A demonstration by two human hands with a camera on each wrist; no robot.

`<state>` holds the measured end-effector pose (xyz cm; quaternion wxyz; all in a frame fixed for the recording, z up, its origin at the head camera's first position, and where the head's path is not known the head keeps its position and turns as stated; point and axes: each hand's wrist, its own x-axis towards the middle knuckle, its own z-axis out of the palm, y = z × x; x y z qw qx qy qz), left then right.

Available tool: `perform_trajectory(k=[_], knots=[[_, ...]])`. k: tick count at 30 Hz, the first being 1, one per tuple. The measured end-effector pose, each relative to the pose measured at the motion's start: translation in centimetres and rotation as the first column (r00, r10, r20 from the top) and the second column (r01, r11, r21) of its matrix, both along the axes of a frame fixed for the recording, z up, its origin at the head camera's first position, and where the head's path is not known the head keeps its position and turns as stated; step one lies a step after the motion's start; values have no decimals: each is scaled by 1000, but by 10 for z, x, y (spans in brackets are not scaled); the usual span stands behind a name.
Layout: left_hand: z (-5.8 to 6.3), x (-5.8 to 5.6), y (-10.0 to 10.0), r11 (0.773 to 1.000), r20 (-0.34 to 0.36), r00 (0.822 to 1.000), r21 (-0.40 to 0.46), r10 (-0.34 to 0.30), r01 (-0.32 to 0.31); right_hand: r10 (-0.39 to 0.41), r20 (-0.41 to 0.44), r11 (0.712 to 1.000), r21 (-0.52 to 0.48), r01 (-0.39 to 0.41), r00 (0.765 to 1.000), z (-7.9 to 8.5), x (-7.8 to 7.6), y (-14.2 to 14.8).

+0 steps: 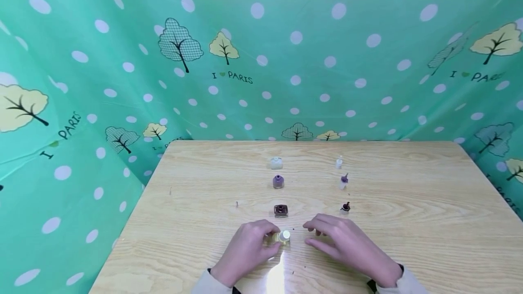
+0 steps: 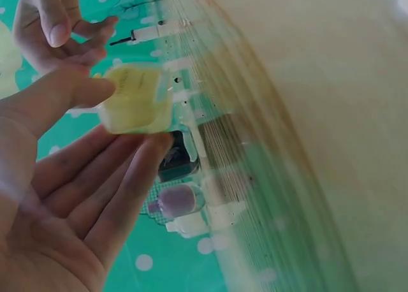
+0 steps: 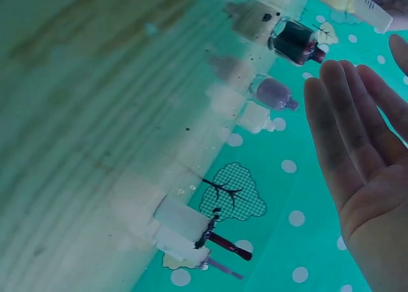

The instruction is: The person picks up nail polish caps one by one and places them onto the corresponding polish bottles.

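My left hand (image 1: 254, 245) pinches a nail polish bottle of pale yellow (image 2: 137, 99) between thumb and fingertips, near the front of the table. Its white cap (image 1: 285, 235) is on and points up. Just to the right, my right hand (image 1: 341, 241) hovers with fingers loosely extended and holds nothing. Beyond the yellow bottle stand three uncapped nail polish bottles in a column: a dark one (image 1: 281, 211), a purple one (image 1: 278, 182) and a white one (image 1: 276, 163).
To the right, three brush caps stand with their brushes upward: a dark-bristled cap (image 1: 345, 207), a purple-bristled cap (image 1: 343, 181) and a white cap (image 1: 338, 163). Small dark specks dot the wooden table (image 1: 196, 239). A green dotted cloth (image 1: 294, 71) hangs behind.
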<state>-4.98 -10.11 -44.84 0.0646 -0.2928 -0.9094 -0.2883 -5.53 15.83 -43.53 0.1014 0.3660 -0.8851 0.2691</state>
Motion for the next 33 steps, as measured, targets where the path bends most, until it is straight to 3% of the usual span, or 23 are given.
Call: perform_trajectory(k=[15,29,33], knots=[[0,-1,4,999,164,986,-44,22,-15,-61,99,998,22,59,993,-7,1,7],[0,-2,-13,999,223,974,-11,41,-40,-78,-50,995,-58,75,996,-8,2,22],[-1,-3,-17,997,184,980,-24,78,-75,-114,-56,991,-73,110,992,-9,3,26]])
